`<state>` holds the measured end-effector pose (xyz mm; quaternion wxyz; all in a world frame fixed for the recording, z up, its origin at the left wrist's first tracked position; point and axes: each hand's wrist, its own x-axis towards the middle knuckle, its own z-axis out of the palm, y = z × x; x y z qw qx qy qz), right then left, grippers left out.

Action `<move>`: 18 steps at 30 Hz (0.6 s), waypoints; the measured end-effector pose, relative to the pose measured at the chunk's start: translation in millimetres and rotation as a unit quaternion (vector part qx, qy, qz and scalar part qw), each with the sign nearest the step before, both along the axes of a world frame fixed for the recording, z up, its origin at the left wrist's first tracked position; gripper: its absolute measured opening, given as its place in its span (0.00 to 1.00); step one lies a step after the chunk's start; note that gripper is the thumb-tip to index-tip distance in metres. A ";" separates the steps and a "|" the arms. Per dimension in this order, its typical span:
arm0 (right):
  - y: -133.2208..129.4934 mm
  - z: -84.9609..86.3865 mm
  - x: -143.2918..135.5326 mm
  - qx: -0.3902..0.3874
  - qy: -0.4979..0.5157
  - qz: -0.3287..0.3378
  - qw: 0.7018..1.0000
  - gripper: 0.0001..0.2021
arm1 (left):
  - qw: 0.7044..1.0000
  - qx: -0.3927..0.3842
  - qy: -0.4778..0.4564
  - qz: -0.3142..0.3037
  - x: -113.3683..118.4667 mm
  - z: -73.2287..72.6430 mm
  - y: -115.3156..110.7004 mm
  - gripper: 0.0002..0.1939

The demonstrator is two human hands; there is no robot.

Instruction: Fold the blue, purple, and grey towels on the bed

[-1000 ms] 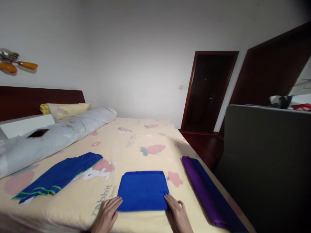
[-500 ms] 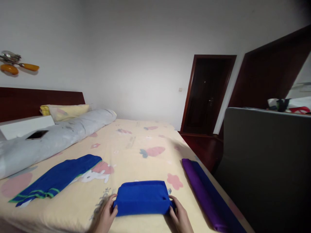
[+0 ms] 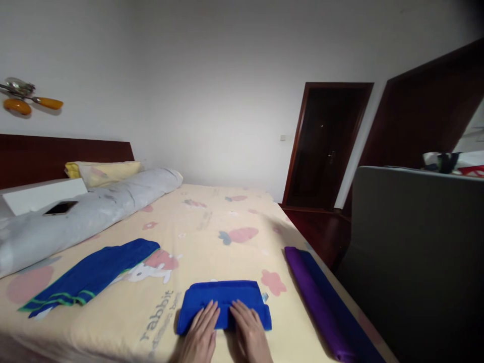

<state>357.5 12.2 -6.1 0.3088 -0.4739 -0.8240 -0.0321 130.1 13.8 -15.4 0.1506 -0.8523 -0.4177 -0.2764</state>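
Observation:
A folded blue cloth lies on the bed near its front edge. My left hand rests flat on the cloth's lower left part, fingers stretched forward. Beside it, my right hand lies flat on the lower right part, also with its fingers extended. Neither hand grips anything. To the left is a spread blue garment with green trim. A long purple folded fabric lies on the right, against a dark blue one.
The bed has a patterned sheet. A long grey bolster carries a phone, near a white box and a yellow pillow. A dark grey panel stands at the right.
Both hands have moved from the cloth's two ends inward onto its top and now lie flat. The cloth looks flatter, with its ends spread slightly outward.

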 end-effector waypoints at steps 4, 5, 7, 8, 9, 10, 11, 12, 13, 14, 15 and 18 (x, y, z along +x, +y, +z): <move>-1.2 4.5 -16.3 -0.033 -0.029 0.049 0.998 0.27 | 0.998 -0.050 0.034 -0.012 14.7 6.3 -0.2 0.35; -0.6 5.0 -13.6 -0.040 -0.034 0.051 0.997 0.28 | 0.997 -0.066 0.042 -0.010 12.3 8.5 0.2 0.35; 0.9 5.7 -0.8 -0.059 -0.039 0.044 0.997 0.29 | 0.994 -0.093 0.058 0.000 2.4 14.0 0.8 0.36; 1.6 5.9 8.3 -0.068 -0.039 0.035 0.996 0.29 | 0.993 -0.103 0.063 0.007 -4.2 16.9 0.9 0.36; 2.1 6.0 18.2 -0.078 -0.037 0.023 0.996 0.29 | 0.992 -0.109 0.064 0.012 -11.4 19.5 1.2 0.36; 2.3 6.0 28.3 -0.088 -0.035 0.013 0.995 0.30 | 0.991 -0.114 0.063 0.016 -19.0 21.5 1.7 0.36; 2.2 5.8 38.0 -0.098 -0.032 0.004 0.995 0.30 | 0.991 -0.117 0.060 0.018 -26.8 22.8 2.5 0.36; 2.1 5.5 46.8 -0.107 -0.027 -0.005 0.994 0.30 | 0.991 -0.120 0.057 0.018 -34.8 23.0 3.9 0.36; 1.9 5.0 54.4 -0.114 -0.021 -0.014 0.993 0.31 | 0.991 -0.121 0.053 0.020 -42.7 22.1 5.6 0.37; 1.7 4.2 60.4 -0.120 -0.015 -0.022 0.992 0.31 | 0.991 -0.121 0.049 0.023 -50.5 20.3 7.7 0.37; 1.9 3.1 64.9 -0.125 -0.010 -0.030 0.992 0.32 | 0.991 -0.120 0.044 0.026 -58.1 17.6 9.8 0.38; 4.6 -1.2 70.2 -0.125 -0.002 -0.043 0.991 0.35 | 0.994 -0.101 0.026 0.032 -76.4 8.2 14.4 0.38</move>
